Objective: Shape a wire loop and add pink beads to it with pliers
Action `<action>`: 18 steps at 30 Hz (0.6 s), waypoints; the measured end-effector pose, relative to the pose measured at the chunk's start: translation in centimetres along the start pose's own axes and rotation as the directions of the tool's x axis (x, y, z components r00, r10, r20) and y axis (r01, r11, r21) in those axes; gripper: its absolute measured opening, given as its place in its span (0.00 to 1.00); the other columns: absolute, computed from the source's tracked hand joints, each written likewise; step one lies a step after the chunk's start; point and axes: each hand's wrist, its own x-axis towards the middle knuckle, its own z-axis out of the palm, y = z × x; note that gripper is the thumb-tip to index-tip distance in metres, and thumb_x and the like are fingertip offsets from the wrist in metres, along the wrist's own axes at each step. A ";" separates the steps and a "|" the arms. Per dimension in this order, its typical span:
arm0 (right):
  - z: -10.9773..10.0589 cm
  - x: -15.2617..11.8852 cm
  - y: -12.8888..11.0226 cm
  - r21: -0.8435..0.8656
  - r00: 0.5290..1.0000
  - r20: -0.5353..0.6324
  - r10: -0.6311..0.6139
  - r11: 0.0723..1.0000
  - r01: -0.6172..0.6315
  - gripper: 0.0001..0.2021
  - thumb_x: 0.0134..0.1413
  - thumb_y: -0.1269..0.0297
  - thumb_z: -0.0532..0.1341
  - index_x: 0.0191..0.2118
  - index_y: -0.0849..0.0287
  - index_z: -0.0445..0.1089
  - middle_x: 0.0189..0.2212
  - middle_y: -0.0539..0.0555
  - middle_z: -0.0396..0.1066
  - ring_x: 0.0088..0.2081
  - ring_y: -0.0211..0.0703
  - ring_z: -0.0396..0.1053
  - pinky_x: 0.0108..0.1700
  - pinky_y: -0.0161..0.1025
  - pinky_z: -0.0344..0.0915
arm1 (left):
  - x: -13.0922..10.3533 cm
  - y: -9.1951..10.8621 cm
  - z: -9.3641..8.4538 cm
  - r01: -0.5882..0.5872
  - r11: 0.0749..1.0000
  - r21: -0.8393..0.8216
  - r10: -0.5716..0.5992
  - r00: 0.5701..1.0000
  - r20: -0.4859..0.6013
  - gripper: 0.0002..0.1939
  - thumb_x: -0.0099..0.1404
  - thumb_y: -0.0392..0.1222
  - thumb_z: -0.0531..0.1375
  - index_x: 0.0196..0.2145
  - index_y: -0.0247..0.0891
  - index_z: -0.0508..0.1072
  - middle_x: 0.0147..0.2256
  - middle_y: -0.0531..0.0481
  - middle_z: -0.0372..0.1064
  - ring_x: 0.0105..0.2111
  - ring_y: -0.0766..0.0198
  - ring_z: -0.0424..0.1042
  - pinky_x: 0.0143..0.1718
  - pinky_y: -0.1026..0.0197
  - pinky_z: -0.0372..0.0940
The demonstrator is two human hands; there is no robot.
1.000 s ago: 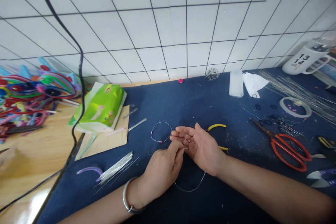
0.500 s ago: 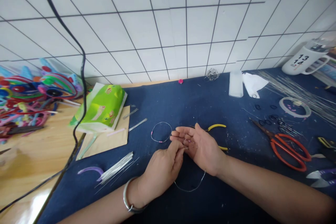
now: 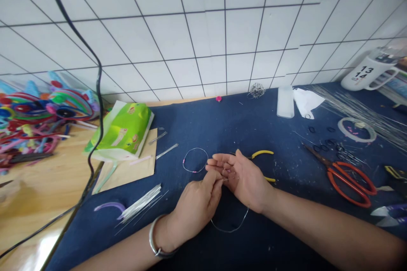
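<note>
My left hand (image 3: pixel 199 203) is closed in a pinch on a thin silver wire (image 3: pixel 230 231), its fingertips over my other palm. The wire curves below both hands and runs up to the heel of my right hand (image 3: pixel 246 180). That hand is cupped, palm up, and holds a few tiny pink beads (image 3: pixel 228 171). Just left of its fingertips lies a wire ring (image 3: pixel 187 151) with small pink beads strung on it. Behind the right hand are yellow-handled pliers (image 3: pixel 263 153), their jaws mostly hidden.
On the right lie red-handled scissors (image 3: pixel 351 183), a round dish (image 3: pixel 375 133) with pink beads, dark rings and long wires (image 3: pixel 365 110). A white mug (image 3: pixel 358 77) stands behind. At left are cut wires (image 3: pixel 143 201), a green tissue pack (image 3: pixel 127 129) and a hanging black cable (image 3: pixel 100 84).
</note>
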 end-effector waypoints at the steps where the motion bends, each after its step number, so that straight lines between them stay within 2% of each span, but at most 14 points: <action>1: 0.0 0.0 0.0 -0.001 1.000 0.001 0.000 1.000 0.000 0.22 0.59 0.52 0.45 0.43 0.64 0.66 0.44 0.59 0.68 0.50 0.46 0.63 0.58 0.47 0.46 | 0.0 0.0 0.0 0.000 1.000 -0.001 0.000 1.000 0.002 0.06 0.65 0.38 0.45 0.35 0.36 0.60 0.20 0.54 0.64 0.16 0.69 0.62 0.18 0.67 0.55; 18: 0.2 0.0 -0.1 -0.037 1.000 -0.015 0.003 0.999 -0.003 0.22 0.57 0.50 0.47 0.43 0.62 0.67 0.45 0.59 0.68 0.49 0.44 0.63 0.57 0.46 0.49 | 0.1 0.3 -0.3 -0.003 1.000 0.000 0.003 1.000 -0.001 0.07 0.65 0.37 0.45 0.34 0.36 0.61 0.19 0.54 0.64 0.15 0.69 0.63 0.17 0.68 0.56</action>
